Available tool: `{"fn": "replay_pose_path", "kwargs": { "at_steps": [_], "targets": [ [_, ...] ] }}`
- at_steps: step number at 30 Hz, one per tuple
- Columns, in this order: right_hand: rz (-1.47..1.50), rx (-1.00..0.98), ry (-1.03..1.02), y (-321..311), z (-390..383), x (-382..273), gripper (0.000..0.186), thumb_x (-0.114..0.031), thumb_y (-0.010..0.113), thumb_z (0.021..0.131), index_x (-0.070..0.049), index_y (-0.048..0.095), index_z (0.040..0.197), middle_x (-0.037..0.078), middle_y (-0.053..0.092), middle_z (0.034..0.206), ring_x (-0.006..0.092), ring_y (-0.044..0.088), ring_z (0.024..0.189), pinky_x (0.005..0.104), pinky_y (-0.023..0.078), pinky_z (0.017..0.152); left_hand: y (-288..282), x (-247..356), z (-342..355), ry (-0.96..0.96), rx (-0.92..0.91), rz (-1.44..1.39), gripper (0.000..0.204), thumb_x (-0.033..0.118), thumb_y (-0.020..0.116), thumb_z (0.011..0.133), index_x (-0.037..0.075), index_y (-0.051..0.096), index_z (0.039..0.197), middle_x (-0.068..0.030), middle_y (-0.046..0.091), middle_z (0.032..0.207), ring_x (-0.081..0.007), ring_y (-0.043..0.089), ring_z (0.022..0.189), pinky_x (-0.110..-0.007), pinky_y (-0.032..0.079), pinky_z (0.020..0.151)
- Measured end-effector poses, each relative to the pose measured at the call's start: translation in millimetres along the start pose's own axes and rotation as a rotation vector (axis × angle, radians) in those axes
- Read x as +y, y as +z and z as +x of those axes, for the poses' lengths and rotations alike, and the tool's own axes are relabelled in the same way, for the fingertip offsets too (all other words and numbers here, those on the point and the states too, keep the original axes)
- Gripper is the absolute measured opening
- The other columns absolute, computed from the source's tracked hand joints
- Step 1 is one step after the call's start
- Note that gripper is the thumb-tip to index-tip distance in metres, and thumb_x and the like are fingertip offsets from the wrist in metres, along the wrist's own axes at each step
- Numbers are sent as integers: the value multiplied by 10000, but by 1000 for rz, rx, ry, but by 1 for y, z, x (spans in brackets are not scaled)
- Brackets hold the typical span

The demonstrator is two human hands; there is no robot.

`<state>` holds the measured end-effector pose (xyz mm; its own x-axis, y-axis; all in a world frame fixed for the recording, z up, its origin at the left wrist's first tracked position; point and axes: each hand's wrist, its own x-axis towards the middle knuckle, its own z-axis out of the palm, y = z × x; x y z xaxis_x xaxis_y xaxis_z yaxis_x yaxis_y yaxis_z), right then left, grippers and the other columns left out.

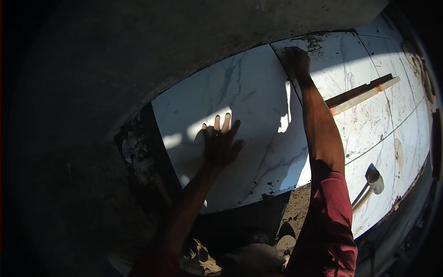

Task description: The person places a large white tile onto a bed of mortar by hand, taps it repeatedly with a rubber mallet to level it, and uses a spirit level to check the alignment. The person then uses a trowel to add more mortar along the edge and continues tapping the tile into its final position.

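Observation:
A large white marble-look tile [258, 134] with grey veins lies below me, partly in shade. Flat on its surface rests my left hand [220, 144], fingers spread and holding nothing. My right hand [296, 62] reaches to the far end of the joint between this tile and the neighbouring tile [344, 62] on the right. Its fingers are curled closed, and whatever they may hold is hidden. Dirt crumbs dot the tile's near edge.
A spirit level [362, 98] lies across the tiles to the right. Closer to me on that side is a mallet [376, 182] with a wooden handle. A grey wall [152, 51] borders the tiles at the back. Broken rubble [134, 150] lies left, and sandy soil [296, 207] shows in front.

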<state>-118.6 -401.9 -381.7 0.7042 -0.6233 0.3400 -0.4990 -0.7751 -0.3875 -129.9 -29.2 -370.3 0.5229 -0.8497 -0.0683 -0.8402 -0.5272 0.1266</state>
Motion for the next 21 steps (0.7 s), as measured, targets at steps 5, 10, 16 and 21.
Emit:
{"fn": "replay_pose_path", "kwargs": {
  "at_steps": [5,10,16,21],
  "targets": [
    [86,-16,29,25,13,-43,337,-360,516,914,-69,686,924,173,690,906,399,654,901,471,511,778,-2,-19,-16,7,40,-88,657,535,557,868,172,446,1404,-171,333,1497,-428,305,1372,-744,181,1031],
    [-47,-21,-137,51,25,-11,295,-320,513,910,-53,637,903,197,680,869,417,650,877,517,514,736,-5,-14,-7,30,50,-160,653,505,594,850,179,450,1397,-174,319,1503,-449,295,1365,-763,195,1010],
    [-83,-112,-95,47,31,-35,266,-291,513,907,-43,606,888,225,669,844,442,643,836,546,506,737,-7,-14,-6,19,22,-168,667,486,615,843,184,433,1409,-174,305,1508,-439,277,1374,-756,196,1018],
    [22,-13,-128,45,23,-30,307,-334,505,920,-40,587,885,240,662,851,455,636,843,554,492,754,-5,-14,-8,9,23,-165,679,469,637,832,185,427,1411,-171,308,1503,-435,276,1374,-752,197,1021]
  ]
}}
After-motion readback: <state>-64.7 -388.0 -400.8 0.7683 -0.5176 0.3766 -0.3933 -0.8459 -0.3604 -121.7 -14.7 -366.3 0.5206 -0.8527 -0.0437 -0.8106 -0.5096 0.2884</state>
